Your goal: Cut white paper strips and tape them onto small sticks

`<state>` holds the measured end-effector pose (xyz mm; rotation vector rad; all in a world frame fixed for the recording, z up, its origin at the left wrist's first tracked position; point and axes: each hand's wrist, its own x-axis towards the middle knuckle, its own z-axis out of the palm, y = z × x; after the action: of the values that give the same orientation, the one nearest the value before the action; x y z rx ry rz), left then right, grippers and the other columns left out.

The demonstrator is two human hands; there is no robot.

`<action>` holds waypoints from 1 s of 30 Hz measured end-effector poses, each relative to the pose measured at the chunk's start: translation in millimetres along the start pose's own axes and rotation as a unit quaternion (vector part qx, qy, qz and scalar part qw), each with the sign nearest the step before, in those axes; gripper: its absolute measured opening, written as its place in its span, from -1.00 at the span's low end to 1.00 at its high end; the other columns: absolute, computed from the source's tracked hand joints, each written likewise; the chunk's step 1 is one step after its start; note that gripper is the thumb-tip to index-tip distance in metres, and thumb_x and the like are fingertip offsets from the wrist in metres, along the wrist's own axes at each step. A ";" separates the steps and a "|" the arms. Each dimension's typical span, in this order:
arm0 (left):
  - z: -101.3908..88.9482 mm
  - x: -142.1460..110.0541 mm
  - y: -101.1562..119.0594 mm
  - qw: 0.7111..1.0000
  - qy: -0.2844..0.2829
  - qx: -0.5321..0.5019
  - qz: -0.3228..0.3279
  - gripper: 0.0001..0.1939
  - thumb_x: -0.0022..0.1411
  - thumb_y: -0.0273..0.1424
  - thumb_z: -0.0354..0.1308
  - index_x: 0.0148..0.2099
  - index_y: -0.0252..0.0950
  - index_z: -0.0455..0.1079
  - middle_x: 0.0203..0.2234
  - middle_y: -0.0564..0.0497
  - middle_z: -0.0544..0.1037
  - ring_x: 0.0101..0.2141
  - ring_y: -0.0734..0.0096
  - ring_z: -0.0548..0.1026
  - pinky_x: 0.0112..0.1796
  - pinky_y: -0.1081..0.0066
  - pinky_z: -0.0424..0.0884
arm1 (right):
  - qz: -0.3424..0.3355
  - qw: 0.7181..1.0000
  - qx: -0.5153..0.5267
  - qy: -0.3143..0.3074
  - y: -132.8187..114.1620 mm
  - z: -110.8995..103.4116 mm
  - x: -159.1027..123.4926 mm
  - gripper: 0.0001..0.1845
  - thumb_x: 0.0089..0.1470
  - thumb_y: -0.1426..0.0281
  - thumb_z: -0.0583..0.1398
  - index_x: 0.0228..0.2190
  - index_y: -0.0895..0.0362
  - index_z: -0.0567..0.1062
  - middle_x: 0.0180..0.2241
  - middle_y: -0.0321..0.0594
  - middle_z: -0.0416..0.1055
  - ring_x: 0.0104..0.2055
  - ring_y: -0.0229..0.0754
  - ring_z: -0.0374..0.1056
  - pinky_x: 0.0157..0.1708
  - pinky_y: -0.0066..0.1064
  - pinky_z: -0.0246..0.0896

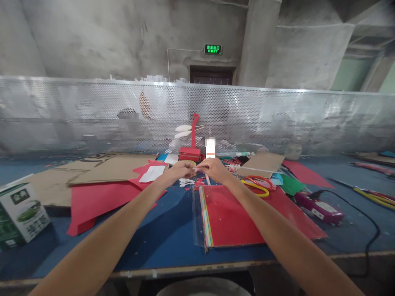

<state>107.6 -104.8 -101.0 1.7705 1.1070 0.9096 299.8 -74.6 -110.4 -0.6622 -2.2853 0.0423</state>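
Observation:
My left hand (181, 171) and my right hand (213, 169) meet over the middle of the table, with the fingers of both pinched. Between the fingertips is something small and pale, too tiny to name. Just below lie white cut pieces (186, 182) and red paper scraps (200, 183). Part of a yellowish ring (193, 163) shows behind my left hand. A phone with a lit white screen (210, 149) stands upright beyond my right hand. Under my right forearm lies a clear-wrapped stack of coloured paper (231, 218), red sheet on top.
Left are a carton box (23, 213), cardboard sheets (105, 169) and red paper (95, 201). A red hammer-shaped piece (189, 153) leans at the perforated metal screen (92, 111). Right are yellow-handled scissors (257, 189), green paper (291, 185) and a purple power strip (319, 209) with a black cord.

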 end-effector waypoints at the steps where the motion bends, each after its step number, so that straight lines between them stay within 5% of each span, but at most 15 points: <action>1: -0.3 0.7 -1.0 1.000 0.003 0.001 -0.002 -0.79 -0.06 -0.29 0.24 -0.44 -0.33 0.37 -0.51 0.06 0.45 -0.49 0.53 0.35 -0.39 0.47 0.26 | 0.002 1.000 -0.001 0.001 0.5 0.8 0.0 -0.83 0.14 0.37 0.22 -0.30 0.11 0.64 -0.35 -0.18 0.56 -0.30 -0.21 0.40 -0.25 -0.45 0.15; 11: -1.8 10.1 -11.4 0.999 0.009 0.015 0.031 -0.77 0.02 -0.25 0.22 -0.40 -0.34 0.39 -0.50 0.04 0.48 -0.53 0.56 0.34 -0.42 0.49 0.27 | 0.019 0.999 -0.036 0.009 -0.3 0.6 1.6 -0.83 0.16 0.43 0.18 -0.36 0.18 0.59 -0.38 -0.19 0.52 -0.32 -0.23 0.36 -0.29 -0.45 0.10; 16: -3.9 20.7 -20.8 0.996 0.020 0.044 0.082 -0.72 0.01 -0.21 0.24 -0.38 -0.35 0.41 -0.54 0.03 0.47 -0.56 0.54 0.34 -0.46 0.48 0.27 | 0.096 0.992 0.078 0.020 1.4 1.3 -0.6 -0.77 0.15 0.35 0.17 -0.40 0.20 0.59 -0.51 -0.24 0.49 -0.46 -0.27 0.34 -0.41 -0.48 0.13; 23: -2.0 17.7 -16.9 0.993 0.038 0.067 0.089 -0.67 0.00 -0.17 0.25 -0.34 -0.37 0.44 -0.50 -0.02 0.51 -0.52 0.50 0.39 -0.43 0.46 0.30 | 0.184 0.948 0.257 0.046 3.9 8.2 -0.6 -0.81 -0.01 0.32 0.25 -0.39 0.22 0.52 -0.50 -0.21 0.49 -0.51 -0.26 0.36 -0.47 -0.47 0.27; 30: -7.1 18.4 -20.9 0.989 0.014 0.095 0.108 -0.77 0.05 -0.25 0.19 -0.40 -0.35 0.43 -0.57 0.02 0.47 -0.53 0.47 0.39 -0.47 0.48 0.27 | 0.147 0.985 0.093 0.015 3.3 2.5 -2.0 -0.60 0.15 0.17 0.15 -0.55 0.19 0.53 -0.56 -0.20 0.51 -0.51 -0.26 0.38 -0.44 -0.49 0.18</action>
<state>101.1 -80.3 -114.7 2.0719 1.0631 0.9872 300.8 -72.3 -114.3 -0.8876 -2.1049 0.3790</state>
